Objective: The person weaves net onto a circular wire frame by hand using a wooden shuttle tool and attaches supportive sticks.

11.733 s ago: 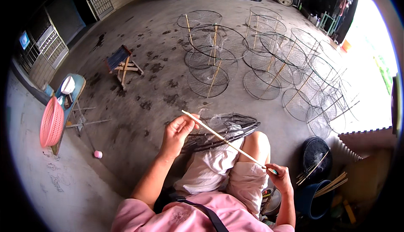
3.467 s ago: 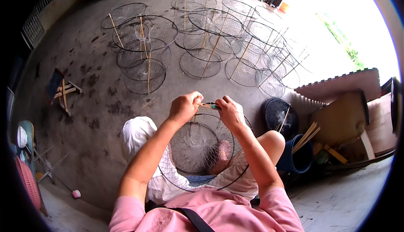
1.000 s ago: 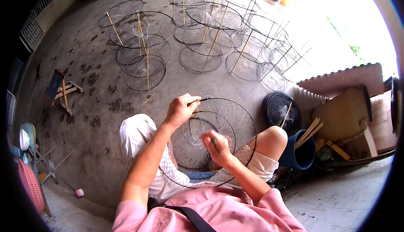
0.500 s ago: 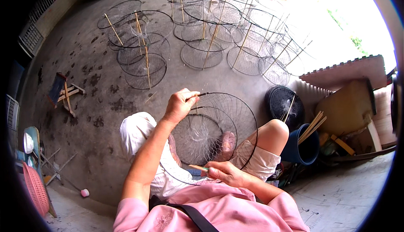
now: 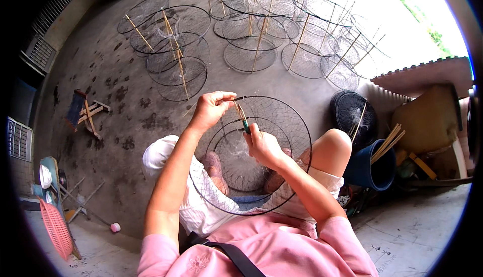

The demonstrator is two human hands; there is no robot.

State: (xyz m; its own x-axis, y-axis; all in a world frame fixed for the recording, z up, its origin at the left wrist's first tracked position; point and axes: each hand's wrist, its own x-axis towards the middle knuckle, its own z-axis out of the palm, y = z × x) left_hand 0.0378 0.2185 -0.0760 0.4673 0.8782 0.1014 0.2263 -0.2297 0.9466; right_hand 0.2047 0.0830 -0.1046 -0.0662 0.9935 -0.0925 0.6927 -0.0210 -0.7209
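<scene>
A round net trap (image 5: pixel 303 126) with dark hoops and fine mesh rests across my lap and between my legs. My left hand (image 5: pixel 209 111) pinches the far left part of its top hoop between thumb and fingers. Over the mesh, my right hand (image 5: pixel 264 147) is closed around what looks like a netting needle (image 5: pixel 242 115), tan at its pointed end and green near my fingers. The needle's tip is beside the hoop, close to my left fingertips. Whether it touches the mesh I cannot tell. Smaller hoops and bunched pale netting show lower inside the trap.
Several similar net traps (image 5: pixel 250 54) with bamboo sticks stand on the concrete floor ahead. To my right are a stack of black hoops (image 5: pixel 347 111) and a blue bucket (image 5: pixel 366 171) of sticks. A folding stool (image 5: pixel 86 113) and a pink basket (image 5: pixel 54 229) are at left.
My right hand has moved up and away from my lap, bringing the netting needle to the far hoop beside my left hand. My left hand keeps its pinch on the hoop.
</scene>
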